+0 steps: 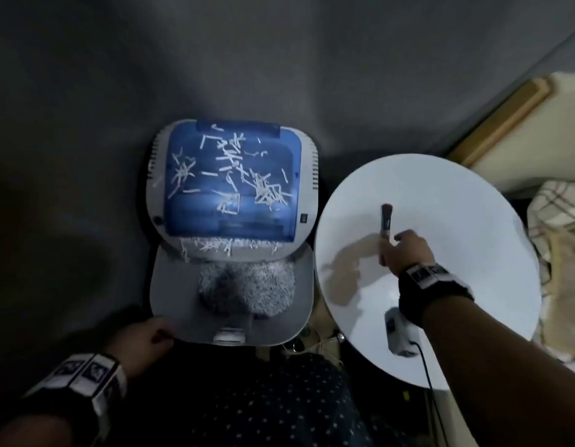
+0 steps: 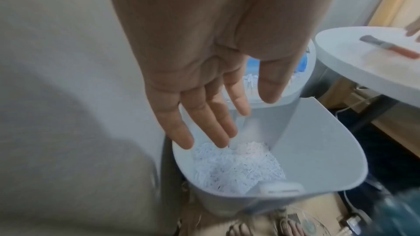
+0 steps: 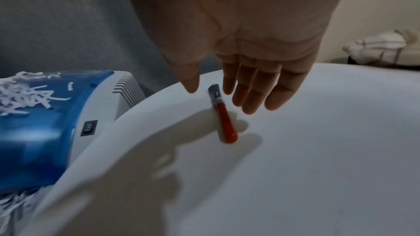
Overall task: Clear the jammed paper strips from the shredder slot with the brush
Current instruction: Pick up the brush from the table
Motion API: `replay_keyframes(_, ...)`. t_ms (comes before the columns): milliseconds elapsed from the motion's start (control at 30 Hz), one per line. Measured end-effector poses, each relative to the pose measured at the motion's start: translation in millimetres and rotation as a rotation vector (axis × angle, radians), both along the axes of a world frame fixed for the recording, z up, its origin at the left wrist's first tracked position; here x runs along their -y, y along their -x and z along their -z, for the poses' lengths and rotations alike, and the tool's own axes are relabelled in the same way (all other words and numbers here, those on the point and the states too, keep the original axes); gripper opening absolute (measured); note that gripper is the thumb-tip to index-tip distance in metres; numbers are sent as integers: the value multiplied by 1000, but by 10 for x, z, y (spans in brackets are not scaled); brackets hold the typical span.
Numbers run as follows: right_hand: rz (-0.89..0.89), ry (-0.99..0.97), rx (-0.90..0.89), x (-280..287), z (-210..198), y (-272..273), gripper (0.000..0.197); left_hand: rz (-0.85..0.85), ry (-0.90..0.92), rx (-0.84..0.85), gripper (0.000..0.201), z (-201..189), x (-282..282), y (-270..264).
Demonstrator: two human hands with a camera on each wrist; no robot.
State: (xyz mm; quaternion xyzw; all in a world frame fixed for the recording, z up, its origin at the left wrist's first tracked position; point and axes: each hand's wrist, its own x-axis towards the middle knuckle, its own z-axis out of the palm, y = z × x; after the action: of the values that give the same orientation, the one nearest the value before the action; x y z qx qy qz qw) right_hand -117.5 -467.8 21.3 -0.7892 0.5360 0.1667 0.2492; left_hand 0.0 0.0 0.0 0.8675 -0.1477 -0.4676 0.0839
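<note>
You are in a lived-in room of a home, not an office. Well off to the right of your right hand (image 1: 408, 250), a folded cream-and-brown checked cloth (image 1: 560, 214) lies on soft cream furnishing, beside a light wooden frame edge (image 1: 502, 117). Under that hand is a small round white side table (image 1: 473, 195), the sort kept by a sofa or bed. Just ahead of your left hand (image 1: 144, 340), a compact blue-topped white paper shredder (image 1: 231, 182) stands on the floor against a plain grey wall (image 1: 247, 59). Below that hand, bare toes in sandals (image 2: 293, 227) show on the floor.
</note>
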Motion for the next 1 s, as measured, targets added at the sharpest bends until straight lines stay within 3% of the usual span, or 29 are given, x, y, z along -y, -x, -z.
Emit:
replay_keyframes(133,169,48,13,-48,265,-149,43,17,-19,21,25,207,240,-127)
replay_keyframes(233,196,81,47,-117,410,-167,38,40,27,-9,22,367,455,-135)
replay_keyframes(300,148,89,72,-190,426,-209,37,41,41,6,13,451,598,-174)
replay_keyframes(533,-114,46,315,-860,329,-548,28,86,82,128,25,465,981,-443)
replay_keyframes(800,-487,32,565,-1708,388,-711,24,115,219,418,25,468,1065,-538)
replay_keyframes(1000,-483,35,639,-2101,613,-269,16,21,247,576,24,478,916,-296)
